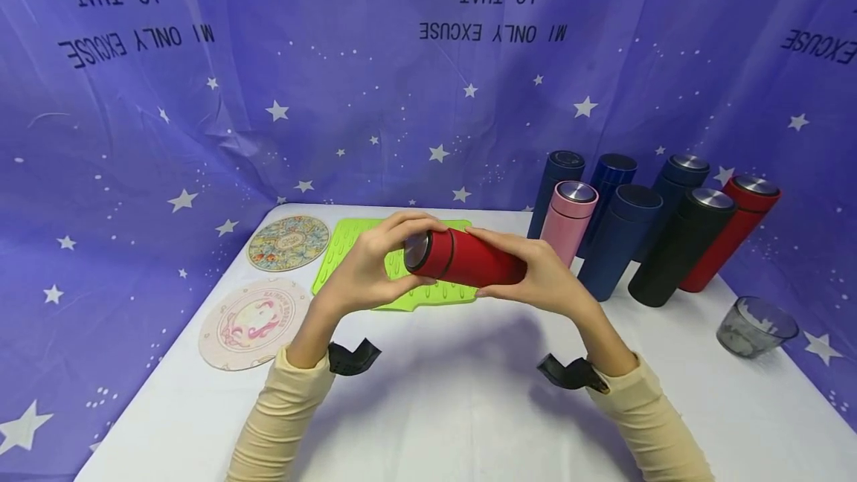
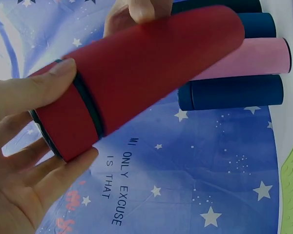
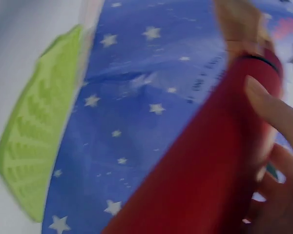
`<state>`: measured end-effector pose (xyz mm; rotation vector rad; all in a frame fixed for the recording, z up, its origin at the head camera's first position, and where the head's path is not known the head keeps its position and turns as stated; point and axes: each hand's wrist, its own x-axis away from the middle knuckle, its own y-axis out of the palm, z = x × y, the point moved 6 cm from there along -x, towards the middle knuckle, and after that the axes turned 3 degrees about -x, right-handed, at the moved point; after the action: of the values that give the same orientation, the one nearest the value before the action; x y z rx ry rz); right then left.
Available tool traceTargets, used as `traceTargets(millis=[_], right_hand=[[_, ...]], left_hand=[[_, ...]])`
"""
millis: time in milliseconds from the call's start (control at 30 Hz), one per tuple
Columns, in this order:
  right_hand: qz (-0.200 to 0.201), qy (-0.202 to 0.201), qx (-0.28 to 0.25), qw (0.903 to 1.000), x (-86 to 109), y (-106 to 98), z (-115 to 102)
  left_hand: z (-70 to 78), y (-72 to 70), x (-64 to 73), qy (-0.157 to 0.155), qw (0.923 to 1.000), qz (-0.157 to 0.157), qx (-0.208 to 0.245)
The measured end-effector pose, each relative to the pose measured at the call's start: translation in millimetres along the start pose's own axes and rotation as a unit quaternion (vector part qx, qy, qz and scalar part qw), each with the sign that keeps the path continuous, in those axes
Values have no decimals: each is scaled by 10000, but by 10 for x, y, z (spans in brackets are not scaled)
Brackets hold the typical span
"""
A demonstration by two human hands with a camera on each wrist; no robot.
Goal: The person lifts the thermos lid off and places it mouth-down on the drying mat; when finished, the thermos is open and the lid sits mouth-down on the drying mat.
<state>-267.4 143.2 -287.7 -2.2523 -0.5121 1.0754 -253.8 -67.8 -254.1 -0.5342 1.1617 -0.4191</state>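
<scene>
A red thermos flask (image 1: 485,260) is held up above the table, lying nearly level with its lid end to the left. My left hand (image 1: 361,268) grips the lid (image 1: 438,253), thumb on one side and fingers on the other. The right hand (image 1: 544,274) holds the body near its base. In the left wrist view a dark ring (image 2: 90,105) parts the lid from the flask body (image 2: 161,58). The right wrist view is blurred; there the thumb and fingers lie around the flask (image 3: 200,161). Behind it lies a bright green mat (image 1: 348,244), partly covered.
At the right stand several flasks: a pink one (image 1: 569,222), a black one (image 1: 679,251), another red one (image 1: 733,233) and several blue ones (image 1: 619,244). A small glass (image 1: 756,327) is near the right edge. Two round mats, one patterned (image 1: 289,242), one pink (image 1: 251,324), lie left.
</scene>
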Motion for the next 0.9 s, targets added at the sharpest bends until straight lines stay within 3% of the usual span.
traceTargets(millis=[167,433,567,733,900], right_hand=[[-396,361,-483,9974,50,-96,3],[-388,-16,-397,9985,61,-122,-90],[-416,-147,-269,9987,70,-102,-127],[-46,-327,222,9992,35,-83,-142],[543,-670,1209,9889,12,-51,-203]], left_hand=[[29,8,-20,93,9992,-39,383],[18,13,-6,170,9983,29,564],[-7,-1,4,43,9987,199,467],[-83,-12,3,-783,9948,531,373],[-238,-2,66,-1781,9801,842,236]])
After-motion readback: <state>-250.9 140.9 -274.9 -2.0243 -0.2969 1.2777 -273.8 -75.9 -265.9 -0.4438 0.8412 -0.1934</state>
